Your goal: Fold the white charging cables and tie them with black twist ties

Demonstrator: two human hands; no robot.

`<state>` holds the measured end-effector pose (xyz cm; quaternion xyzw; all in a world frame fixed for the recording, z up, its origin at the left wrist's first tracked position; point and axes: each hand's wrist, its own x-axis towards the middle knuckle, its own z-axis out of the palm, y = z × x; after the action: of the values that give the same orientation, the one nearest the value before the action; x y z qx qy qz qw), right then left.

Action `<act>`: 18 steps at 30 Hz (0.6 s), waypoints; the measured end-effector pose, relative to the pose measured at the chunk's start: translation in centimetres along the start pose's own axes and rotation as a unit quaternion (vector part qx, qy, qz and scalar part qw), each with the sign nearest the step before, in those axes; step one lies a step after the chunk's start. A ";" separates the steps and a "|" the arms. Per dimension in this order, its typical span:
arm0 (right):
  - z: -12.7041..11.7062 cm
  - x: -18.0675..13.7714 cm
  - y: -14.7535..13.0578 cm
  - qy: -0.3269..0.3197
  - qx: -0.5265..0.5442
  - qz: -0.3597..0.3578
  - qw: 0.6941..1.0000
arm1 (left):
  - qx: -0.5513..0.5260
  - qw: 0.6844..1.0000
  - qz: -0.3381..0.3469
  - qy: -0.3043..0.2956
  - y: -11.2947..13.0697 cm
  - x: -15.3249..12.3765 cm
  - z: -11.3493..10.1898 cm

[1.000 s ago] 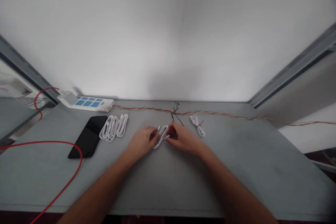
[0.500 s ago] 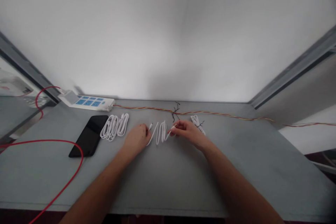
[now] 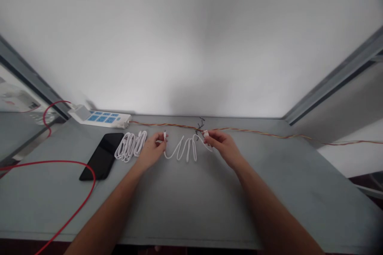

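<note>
A white USB cable [image 3: 187, 152] stretches in loose zigzag bends between my hands, above or on the grey table. My left hand [image 3: 153, 149] pinches its small plug, which points up between thumb and fingers. The larger USB-A plug sits in the closed fingertips of my right hand [image 3: 223, 145]. Just left of my left hand lie coiled white cables [image 3: 130, 146], and beside them a black smartphone [image 3: 103, 156]. Black twist ties [image 3: 201, 122] lie near my right fingertips, by the twisted wire. The bundled white cable on the right is hidden behind my right hand.
At the back left stands a white power strip [image 3: 103, 118] with blue sockets and a plugged-in white adapter [image 3: 80, 112]. A red cable [image 3: 89, 191] loops over the table's left side. Twisted red-yellow wire [image 3: 257, 131] runs along the back, before a white wall [image 3: 191, 48].
My hands have moved apart, the left one leftward and the right one slightly rightward. The cable's bends between them have spread wider, and both plugs now show more clearly.
</note>
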<state>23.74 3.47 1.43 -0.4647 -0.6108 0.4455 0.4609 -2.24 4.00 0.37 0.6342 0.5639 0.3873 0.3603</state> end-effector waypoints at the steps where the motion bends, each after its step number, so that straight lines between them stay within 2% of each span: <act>1: -0.1 0.0 -0.1 -0.013 -0.019 -0.001 1.000 | -0.019 1.000 0.001 0.000 0.0 0.0 0.0; 4: -0.3 -0.1 -0.2 -0.050 -0.047 0.004 0.998 | -0.034 0.999 0.017 0.005 0.4 -0.2 0.2; 8: -0.3 -0.1 0.2 -0.088 -0.042 0.018 0.995 | 0.014 0.996 0.083 0.015 1.4 -1.0 0.4; 14: -0.5 -0.1 0.6 -0.108 -0.022 0.032 0.993 | 0.103 0.970 0.218 0.043 2.3 -1.7 0.2; 18: -0.6 -0.2 0.5 -0.116 -0.027 0.037 0.992 | 0.124 0.961 0.246 0.040 2.5 -1.7 0.0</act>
<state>24.47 3.48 1.02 -0.4442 -0.6543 0.4964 0.3580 -1.30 2.00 2.45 0.7770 0.4481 0.4160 0.1500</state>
